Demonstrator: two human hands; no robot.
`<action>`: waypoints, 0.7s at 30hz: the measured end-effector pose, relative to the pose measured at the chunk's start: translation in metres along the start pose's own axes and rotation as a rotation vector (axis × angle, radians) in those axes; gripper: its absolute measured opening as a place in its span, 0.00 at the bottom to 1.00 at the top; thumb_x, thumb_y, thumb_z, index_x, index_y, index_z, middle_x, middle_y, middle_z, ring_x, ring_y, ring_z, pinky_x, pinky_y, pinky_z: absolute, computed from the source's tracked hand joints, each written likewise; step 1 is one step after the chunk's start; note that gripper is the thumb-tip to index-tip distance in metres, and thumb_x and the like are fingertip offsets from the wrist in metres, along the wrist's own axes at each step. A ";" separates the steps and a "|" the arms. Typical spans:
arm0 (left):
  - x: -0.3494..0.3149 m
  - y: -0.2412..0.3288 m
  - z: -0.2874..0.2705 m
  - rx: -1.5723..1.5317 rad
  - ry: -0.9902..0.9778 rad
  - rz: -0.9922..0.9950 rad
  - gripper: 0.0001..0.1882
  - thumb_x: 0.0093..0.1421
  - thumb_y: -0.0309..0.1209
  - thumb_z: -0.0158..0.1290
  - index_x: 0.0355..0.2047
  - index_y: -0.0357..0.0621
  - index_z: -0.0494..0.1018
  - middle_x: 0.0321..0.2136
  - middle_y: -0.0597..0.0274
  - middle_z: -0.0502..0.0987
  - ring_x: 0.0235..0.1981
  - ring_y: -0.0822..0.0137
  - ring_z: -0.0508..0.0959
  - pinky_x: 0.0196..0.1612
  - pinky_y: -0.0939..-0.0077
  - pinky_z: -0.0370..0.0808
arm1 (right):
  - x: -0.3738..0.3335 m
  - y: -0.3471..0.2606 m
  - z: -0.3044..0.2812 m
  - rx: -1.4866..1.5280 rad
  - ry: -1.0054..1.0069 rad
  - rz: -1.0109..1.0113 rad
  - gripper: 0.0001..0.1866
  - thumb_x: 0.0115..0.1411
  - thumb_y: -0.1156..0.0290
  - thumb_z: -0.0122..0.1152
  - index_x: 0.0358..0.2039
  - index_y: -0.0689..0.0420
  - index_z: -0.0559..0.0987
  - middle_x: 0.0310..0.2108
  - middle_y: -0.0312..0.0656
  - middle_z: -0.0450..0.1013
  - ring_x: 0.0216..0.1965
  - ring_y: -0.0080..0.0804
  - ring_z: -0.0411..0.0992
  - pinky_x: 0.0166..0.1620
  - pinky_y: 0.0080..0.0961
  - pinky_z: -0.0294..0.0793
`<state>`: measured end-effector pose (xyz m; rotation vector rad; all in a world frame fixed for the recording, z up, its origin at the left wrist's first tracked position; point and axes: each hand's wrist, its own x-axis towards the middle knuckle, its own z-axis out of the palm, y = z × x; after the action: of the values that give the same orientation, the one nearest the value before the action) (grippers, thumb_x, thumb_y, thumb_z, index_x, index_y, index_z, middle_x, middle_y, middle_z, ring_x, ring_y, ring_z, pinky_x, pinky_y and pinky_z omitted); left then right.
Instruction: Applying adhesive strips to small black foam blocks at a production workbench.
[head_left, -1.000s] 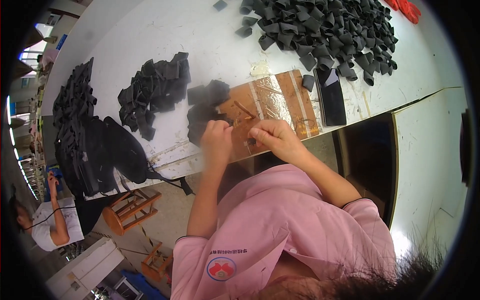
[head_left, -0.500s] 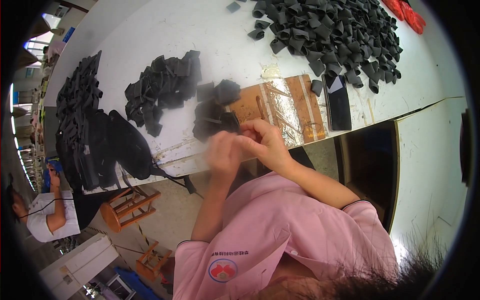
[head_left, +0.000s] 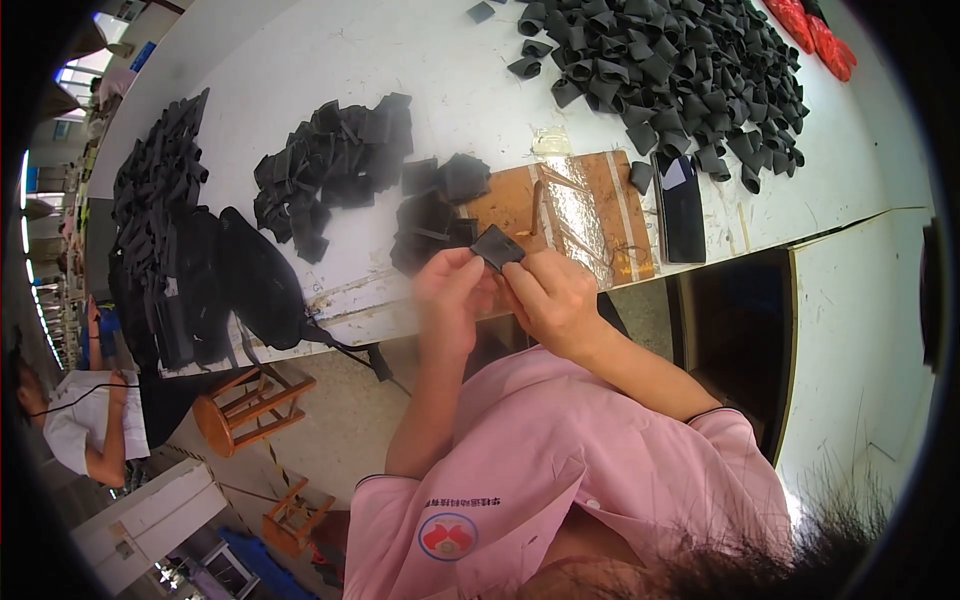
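Between my hands, over the table's front edge, I hold a small flat piece of black fabric (head_left: 497, 248). Its left corner is pinched by the fingers of my left hand (head_left: 455, 298), which is slightly blurred. My right hand (head_left: 556, 298) is closed on its lower right corner. Just beyond, a small stack of black fabric pieces (head_left: 424, 228) lies by the left edge of a brown board (head_left: 620, 215) with strips of clear tape. A brown stick-like tool (head_left: 538, 207) rests on that board.
A large heap of black folded loops (head_left: 680, 75) covers the far right. More black pieces (head_left: 335, 150) and a black bag (head_left: 258, 275) lie left. A phone (head_left: 683, 215) sits beside the board, red gloves (head_left: 815, 35) at the far right. Wooden stools (head_left: 250, 410) and another person (head_left: 95, 425) are lower left.
My hands have drawn slightly apart, and the black piece now shows between them. My right hand has shifted a little right. At lower left the other person's arm has moved.
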<state>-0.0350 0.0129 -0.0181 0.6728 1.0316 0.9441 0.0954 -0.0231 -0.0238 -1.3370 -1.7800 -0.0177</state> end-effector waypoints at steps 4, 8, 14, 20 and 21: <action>0.000 -0.002 -0.001 0.040 0.009 0.002 0.03 0.55 0.25 0.48 0.28 0.38 0.69 0.20 0.63 0.73 0.17 0.76 0.70 0.18 0.86 0.67 | -0.002 0.000 -0.004 -0.068 -0.043 -0.049 0.11 0.33 0.75 0.56 0.23 0.58 0.70 0.18 0.38 0.58 0.19 0.31 0.63 0.19 0.25 0.63; 0.000 -0.004 0.003 0.126 -0.028 0.041 0.03 0.55 0.25 0.48 0.28 0.38 0.69 0.20 0.65 0.72 0.17 0.79 0.69 0.19 0.89 0.65 | -0.004 0.002 -0.009 -0.033 -0.050 0.005 0.11 0.35 0.75 0.58 0.24 0.58 0.71 0.18 0.38 0.59 0.19 0.31 0.64 0.19 0.25 0.64; -0.007 -0.007 0.005 0.357 -0.127 0.248 0.02 0.55 0.23 0.46 0.27 0.37 0.66 0.23 0.69 0.69 0.24 0.80 0.67 0.28 0.87 0.65 | 0.005 -0.005 -0.020 0.403 -0.104 0.458 0.10 0.45 0.72 0.62 0.27 0.61 0.74 0.22 0.40 0.66 0.22 0.32 0.68 0.23 0.22 0.66; -0.014 -0.005 0.004 0.621 -0.174 0.431 0.01 0.55 0.23 0.45 0.27 0.39 0.65 0.21 0.70 0.66 0.23 0.81 0.65 0.26 0.87 0.64 | 0.009 0.002 -0.020 0.499 -0.142 0.463 0.04 0.47 0.80 0.58 0.26 0.63 0.75 0.24 0.41 0.69 0.24 0.30 0.68 0.25 0.20 0.67; -0.014 -0.007 0.001 0.489 -0.139 0.332 0.01 0.55 0.23 0.45 0.27 0.39 0.65 0.21 0.69 0.66 0.23 0.81 0.66 0.26 0.87 0.64 | 0.008 0.003 -0.018 0.499 -0.141 0.461 0.04 0.47 0.80 0.58 0.26 0.63 0.75 0.24 0.41 0.69 0.24 0.30 0.68 0.25 0.20 0.67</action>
<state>-0.0340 -0.0027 -0.0181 1.3308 1.0520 0.9163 0.1088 -0.0245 -0.0088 -1.3576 -1.4156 0.7396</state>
